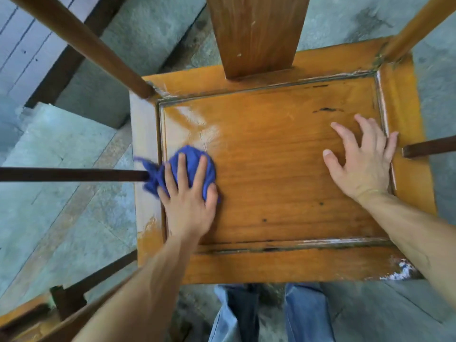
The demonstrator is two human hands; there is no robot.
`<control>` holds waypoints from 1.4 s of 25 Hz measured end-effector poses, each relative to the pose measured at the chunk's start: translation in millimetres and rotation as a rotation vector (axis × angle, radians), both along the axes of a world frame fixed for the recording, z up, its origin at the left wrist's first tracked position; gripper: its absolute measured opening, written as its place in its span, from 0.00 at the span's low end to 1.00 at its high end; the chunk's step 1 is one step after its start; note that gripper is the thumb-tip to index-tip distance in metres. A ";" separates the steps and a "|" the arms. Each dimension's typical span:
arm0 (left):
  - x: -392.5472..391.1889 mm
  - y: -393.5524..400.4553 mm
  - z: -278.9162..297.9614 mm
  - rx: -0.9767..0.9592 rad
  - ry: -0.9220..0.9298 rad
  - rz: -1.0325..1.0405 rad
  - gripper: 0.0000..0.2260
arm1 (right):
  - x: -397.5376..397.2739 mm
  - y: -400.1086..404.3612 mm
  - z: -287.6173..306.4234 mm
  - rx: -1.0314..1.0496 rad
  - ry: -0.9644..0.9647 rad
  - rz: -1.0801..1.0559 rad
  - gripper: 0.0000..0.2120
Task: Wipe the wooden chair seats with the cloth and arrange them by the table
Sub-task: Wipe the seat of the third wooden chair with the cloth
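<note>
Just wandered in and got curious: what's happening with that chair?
A person is cleaning a wooden chair seat, seen from above. The left hand presses a bunched blue cloth onto the left side of the seat panel, fingers spread over it. The right hand rests flat and open on the right side of the seat, apparently steadying the chair. Part of another chair shows at the lower left. No table is in view.

On the seat (283, 174), the left hand (187, 201) on the cloth (190, 159) lies left, the right hand (362, 164) right
</note>
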State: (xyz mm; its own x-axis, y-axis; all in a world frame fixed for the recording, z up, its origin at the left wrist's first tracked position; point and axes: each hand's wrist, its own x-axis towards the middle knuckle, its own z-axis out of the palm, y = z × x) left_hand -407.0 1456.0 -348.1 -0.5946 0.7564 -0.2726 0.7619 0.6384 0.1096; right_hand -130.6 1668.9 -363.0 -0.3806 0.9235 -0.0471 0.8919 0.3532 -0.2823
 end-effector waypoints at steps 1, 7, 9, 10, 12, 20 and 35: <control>25.2 -32.7 2.0 -0.019 -0.023 -0.007 0.28 | 0.5 0.8 1.5 -0.020 -0.003 0.000 0.26; 117.4 -120.5 10.6 -0.060 -0.055 -0.288 0.25 | 6.2 5.1 8.6 -0.111 -0.045 0.011 0.26; 158.8 -73.9 10.2 -0.006 -0.062 -0.436 0.26 | 3.9 6.2 12.4 -0.133 -0.040 0.009 0.26; 187.2 -46.3 8.6 0.008 -0.092 -0.541 0.27 | 3.6 7.8 15.2 -0.154 -0.036 0.004 0.25; 248.6 2.2 3.9 0.071 -0.160 -0.775 0.26 | 4.2 12.0 23.6 -0.205 -0.033 -0.002 0.25; 232.3 29.1 -10.0 0.186 -0.168 -1.153 0.26 | 23.4 -5.7 47.1 -0.364 -0.071 0.028 0.22; 71.1 -43.9 54.6 -0.084 -0.193 0.018 0.31 | -51.9 -136.8 67.8 -0.594 0.087 0.161 0.24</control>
